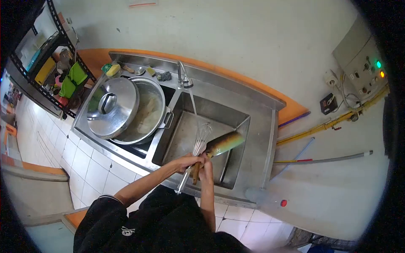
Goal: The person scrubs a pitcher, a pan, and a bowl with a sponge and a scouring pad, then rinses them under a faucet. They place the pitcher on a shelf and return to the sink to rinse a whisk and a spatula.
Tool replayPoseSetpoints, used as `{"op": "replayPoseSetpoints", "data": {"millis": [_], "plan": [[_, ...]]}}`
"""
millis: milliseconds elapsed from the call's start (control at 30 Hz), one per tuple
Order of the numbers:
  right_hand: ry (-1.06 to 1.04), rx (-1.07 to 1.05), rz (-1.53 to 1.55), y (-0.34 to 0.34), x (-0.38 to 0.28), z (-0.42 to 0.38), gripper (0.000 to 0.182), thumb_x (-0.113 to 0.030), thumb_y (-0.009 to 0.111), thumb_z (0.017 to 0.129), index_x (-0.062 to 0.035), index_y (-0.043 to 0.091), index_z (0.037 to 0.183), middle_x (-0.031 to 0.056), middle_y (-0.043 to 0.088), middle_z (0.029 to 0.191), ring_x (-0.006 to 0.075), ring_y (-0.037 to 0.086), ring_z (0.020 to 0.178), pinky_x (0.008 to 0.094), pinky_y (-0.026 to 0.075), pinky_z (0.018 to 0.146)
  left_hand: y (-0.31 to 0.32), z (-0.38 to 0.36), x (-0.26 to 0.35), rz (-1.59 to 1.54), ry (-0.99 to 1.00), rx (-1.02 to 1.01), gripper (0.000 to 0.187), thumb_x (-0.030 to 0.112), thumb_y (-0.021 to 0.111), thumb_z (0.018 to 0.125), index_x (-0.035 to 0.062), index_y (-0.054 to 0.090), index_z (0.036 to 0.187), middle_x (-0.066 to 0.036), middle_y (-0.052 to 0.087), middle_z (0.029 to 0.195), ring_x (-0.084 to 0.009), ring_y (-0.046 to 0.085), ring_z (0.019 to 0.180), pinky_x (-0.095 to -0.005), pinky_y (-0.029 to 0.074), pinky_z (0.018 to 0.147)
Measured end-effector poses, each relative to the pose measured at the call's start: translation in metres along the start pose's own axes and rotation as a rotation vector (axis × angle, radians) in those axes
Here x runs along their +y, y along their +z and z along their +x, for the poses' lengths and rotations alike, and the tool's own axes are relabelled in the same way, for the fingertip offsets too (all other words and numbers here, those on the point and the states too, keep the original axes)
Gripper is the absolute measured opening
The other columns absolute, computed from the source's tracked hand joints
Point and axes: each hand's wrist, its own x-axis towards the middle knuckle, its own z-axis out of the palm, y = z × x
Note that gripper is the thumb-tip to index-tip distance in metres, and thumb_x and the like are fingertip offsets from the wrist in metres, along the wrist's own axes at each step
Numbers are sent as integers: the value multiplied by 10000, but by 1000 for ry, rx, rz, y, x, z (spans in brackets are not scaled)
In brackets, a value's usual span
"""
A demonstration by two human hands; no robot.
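Note:
My left hand [188, 161] is closed around a metal wire whisk [200, 145], its wire end pointing up over the sink and its handle sticking out below my fingers. Right beside it, my right hand [206, 167] grips a cleaver [225, 144]; the broad blade, with brown and greenish reflections, extends to the right. The cleaver's wooden handle shows between my hands. Both hands are close together over the near edge of the steel sink [174, 145]. Water runs from the tap [185, 80] into the sink near the whisk's wires. My fingertips are partly hidden.
On the left of the counter stands a large pot [162, 99], partly covered by a tilted lid [120, 95], with pale contents in liquid. Sponges [113, 70] and a scouring pad [163, 76] lie along the back. A rack [63, 40] stands left; a yellow pipe [312, 130] runs along the right wall.

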Motion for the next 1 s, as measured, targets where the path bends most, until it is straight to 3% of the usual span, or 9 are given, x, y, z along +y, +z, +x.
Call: {"op": "replayPoseSetpoints", "data": {"millis": [100,200,233,600,733,867,933,967,1000], "plan": [[-5,-73,9,-6,5,2,371,-352,561,843,-56,530,1065,46,562,951,166,541,888,323,435,770,6,-1,2,-31,7,25,264,212,598,705,28,588,894,-64,589,791,-157,549,695,-286,441,595],[-173,-133,219,-101,80,42,440,-380,558,845,-48,497,1128,49,552,1007,184,539,920,338,436,811,6,-6,8,-98,-44,-98,230,178,590,706,23,584,875,-62,591,753,-161,575,671,-288,477,610],[-122,-170,90,-65,44,1,517,-403,574,834,-43,455,1186,48,536,1058,197,530,955,356,444,825,2,6,-2,-140,-79,-105,203,152,576,708,19,580,861,-57,587,710,-166,590,642,-285,501,613],[84,-29,-99,-48,26,-4,635,-594,278,849,-40,575,936,49,559,704,149,528,605,277,438,559,-6,32,-17,56,-34,-2,295,213,649,678,14,602,891,-60,573,836,-151,533,776,-294,434,660],[240,214,-565,-64,-33,-13,758,-663,187,844,-37,614,851,51,559,584,140,521,497,258,430,483,-24,41,-28,48,-45,-46,311,227,662,688,4,601,896,-66,575,832,-154,540,766,-313,450,647],[-368,461,-1254,-35,-130,14,639,-542,321,895,-12,616,696,88,562,534,175,522,467,315,413,479,-39,39,-42,153,-88,-22,288,222,663,691,0,593,859,-66,577,765,-153,547,668,-318,457,572],[-714,515,-1665,6,-173,73,376,-272,430,877,47,599,768,186,593,647,333,565,590,436,421,597,-40,38,-49,52,-4,-67,261,214,663,689,29,584,855,-62,555,725,-146,527,670,-313,445,572],[-1133,514,-1635,23,-176,115,327,-245,445,870,41,594,813,211,606,750,365,585,687,444,427,630,-42,46,-59,53,37,-92,251,215,668,691,44,584,855,-55,549,718,-146,524,675,-308,444,579],[-921,405,-1700,50,-190,152,269,-206,473,851,34,589,882,236,603,808,381,586,776,438,441,664,-44,51,-68,55,76,-116,242,216,672,694,59,584,855,-48,543,710,-145,520,681,-302,443,587]]}}
